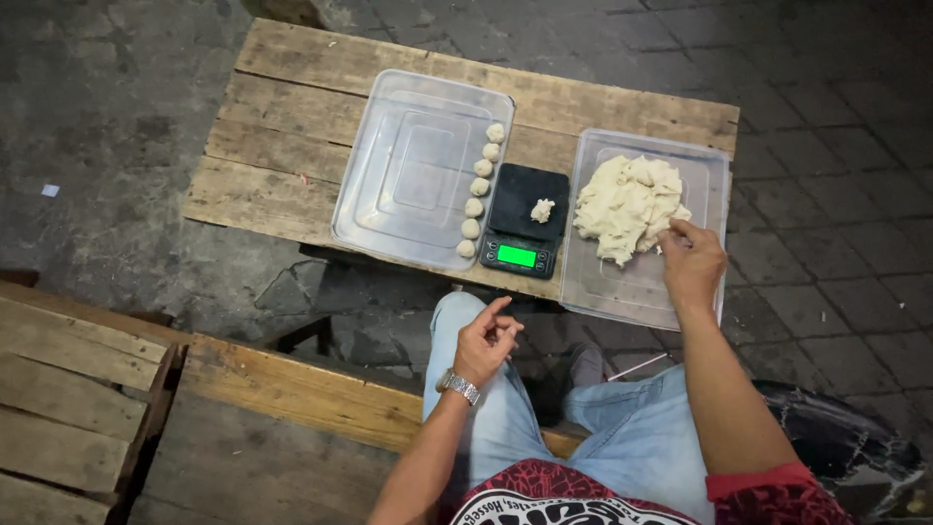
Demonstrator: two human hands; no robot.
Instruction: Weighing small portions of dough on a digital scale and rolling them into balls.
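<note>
R hand [692,264] reaches into the clear tray [641,292] at 3 o'clock on the wooden table [292,126], fingertips pinching at the edge of the dough mass [627,204]. L hand [486,340] hovers over the lap w/ fingers loosely curled, holding nothing. Black scale [525,222] at center carries a small dough piece [541,210]. At 9 o'clock of the scale, a second clear tray [408,165] has six dough balls [478,188] lined along its right edge.

Right hand [692,264] pinching dough mass [627,206]; left hand [486,340] idle.
</note>
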